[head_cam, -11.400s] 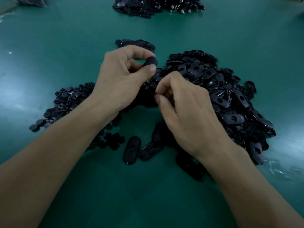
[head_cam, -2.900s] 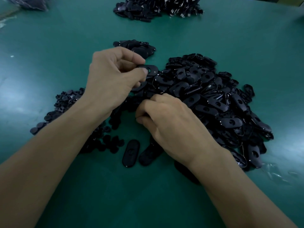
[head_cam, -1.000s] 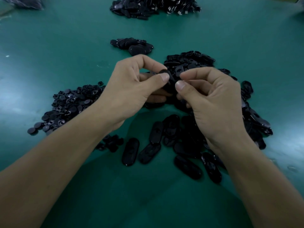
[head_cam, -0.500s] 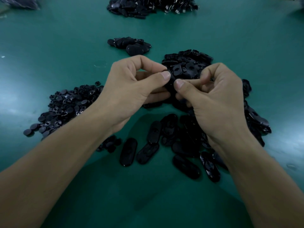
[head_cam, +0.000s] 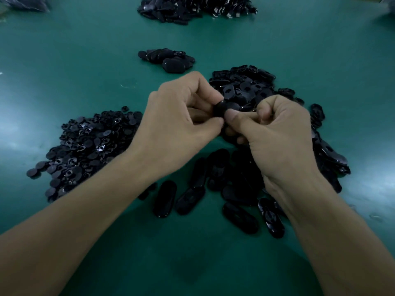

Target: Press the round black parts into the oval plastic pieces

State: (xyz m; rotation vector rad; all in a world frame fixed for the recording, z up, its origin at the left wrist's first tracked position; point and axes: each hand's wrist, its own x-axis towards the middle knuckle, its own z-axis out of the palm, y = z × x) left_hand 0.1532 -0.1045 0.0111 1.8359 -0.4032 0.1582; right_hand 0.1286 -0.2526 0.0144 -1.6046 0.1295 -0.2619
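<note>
Both hands meet above the green table, gripping one black oval plastic piece between them. My left hand pinches its left end with thumb and curled fingers. My right hand holds the other end, thumb tip pressed against the piece; whether a round part sits in it is hidden by the fingers. A heap of round black parts lies to the left. A big pile of oval pieces lies behind and right of the hands.
Several loose oval pieces lie on the green table below the hands. A small cluster of ovals sits farther back, and another large dark pile is at the far edge.
My hands have drawn closer and dropped slightly, the two thumbs now meeting on the oval piece. The right fingers have curled tighter.
</note>
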